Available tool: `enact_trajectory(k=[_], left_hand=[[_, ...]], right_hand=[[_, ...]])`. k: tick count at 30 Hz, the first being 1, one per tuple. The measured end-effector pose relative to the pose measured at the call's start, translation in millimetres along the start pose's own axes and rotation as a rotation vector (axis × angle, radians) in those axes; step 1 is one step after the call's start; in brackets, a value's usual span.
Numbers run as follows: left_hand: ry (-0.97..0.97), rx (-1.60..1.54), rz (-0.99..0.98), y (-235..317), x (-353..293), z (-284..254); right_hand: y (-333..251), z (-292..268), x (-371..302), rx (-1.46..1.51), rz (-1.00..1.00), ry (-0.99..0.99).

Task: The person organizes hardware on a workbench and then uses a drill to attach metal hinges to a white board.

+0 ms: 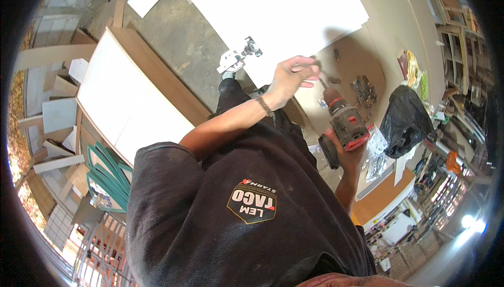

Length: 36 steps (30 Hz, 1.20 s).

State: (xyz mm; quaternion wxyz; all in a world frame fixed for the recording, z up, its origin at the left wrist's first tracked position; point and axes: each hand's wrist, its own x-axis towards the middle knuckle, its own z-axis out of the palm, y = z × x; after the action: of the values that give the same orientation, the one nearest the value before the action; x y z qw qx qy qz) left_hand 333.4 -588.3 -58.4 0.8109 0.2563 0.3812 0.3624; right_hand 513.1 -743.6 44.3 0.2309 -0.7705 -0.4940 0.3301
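Observation:
In my right hand (346, 153) is a dark cordless drill (346, 121) with red trim, its bit pointing up and left toward my other hand. My left hand (291, 77) is closed, thumb and fingers pinched together close to the bit's tip. Whatever lies in that pinch is too small to make out. Both hands are over the near right edge of a large white panel (283, 14). A metal cabinet hinge (251, 47) sits at the panel's left edge. Several metal hardware pieces (363, 91) lie on the brown board (362, 58) beyond the drill.
A black plastic bag (407, 121) stands right of the drill, beside clear plastic packaging (377, 153). Left of me is a white-topped wooden cabinet piece (128, 98), with bare concrete floor (176, 24) beyond it. Green strips (105, 174) and board offcuts (59, 115) are stacked farther left.

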Motion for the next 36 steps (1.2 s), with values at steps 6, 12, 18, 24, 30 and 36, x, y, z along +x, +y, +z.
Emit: enact_trajectory(k=[6,12,18,24,30,36], left_hand=[[0.139,-0.558,-0.225,23.6,-44.2,-53.4],[0.192,-0.712,-0.249,35.6,-42.8,-80.7],[0.181,-0.783,-0.305,48.5,-30.4,-93.3],[0.159,-0.827,-0.371,54.4,-24.0,-96.9],[0.184,-0.935,-0.290,63.0,-17.8,-95.2],[0.287,-0.979,-0.314,66.6,-12.4,-87.3]], right_hand=[[-86.9,33.8,41.0,0.040,-0.169,-0.247],[-129.3,56.5,69.5,0.035,-0.199,-0.358],[-163.1,68.0,87.2,-0.047,-0.189,-0.388],[-175.1,81.0,95.7,-0.176,-0.166,-0.307],[-183.1,99.1,112.5,-0.174,-0.094,-0.324],[-198.0,102.9,125.8,-0.246,-0.013,-0.376]])
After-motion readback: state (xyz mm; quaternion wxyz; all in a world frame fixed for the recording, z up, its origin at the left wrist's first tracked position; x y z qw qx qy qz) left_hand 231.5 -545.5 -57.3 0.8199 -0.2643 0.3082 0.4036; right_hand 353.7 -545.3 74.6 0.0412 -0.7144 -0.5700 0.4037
